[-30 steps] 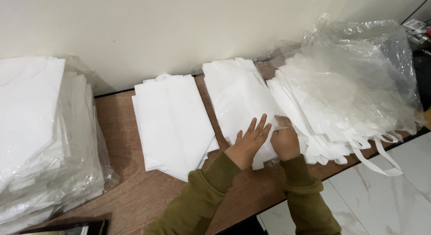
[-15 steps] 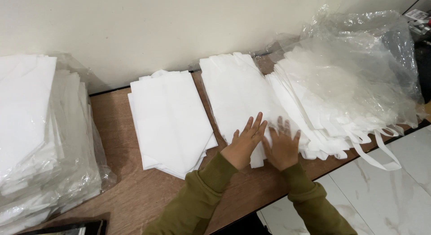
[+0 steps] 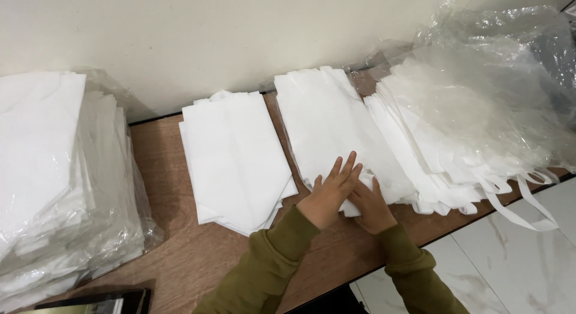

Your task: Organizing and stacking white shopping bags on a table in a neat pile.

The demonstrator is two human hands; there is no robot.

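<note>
Only the head view here, looking down at a wood-grain surface [image 3: 198, 260] pushed up against a plain cream wall [image 3: 180, 38]. Both hands sit on the near edge of the middle stack of white fabric pieces [image 3: 330, 128], which lies flat between two other piles. The left hand [image 3: 330, 194] has its fingers spread flat and open on the fabric, gripping nothing. The right hand [image 3: 369, 203] is just beside it, partly tucked under the left, so I can't tell whether its fingers pinch the edge. Left of that is a smaller folded white stack [image 3: 234, 158], thin, soft-looking, rectangular. Far left, a tall pile in clear plastic wrap [image 3: 54, 176]. On the right, a pile with long straps hanging off the edge [image 3: 456, 152], half under a crinkly clear plastic bag [image 3: 498, 74]. Pale marble-look floor [image 3: 516, 254] below; both sleeves olive green.
</note>
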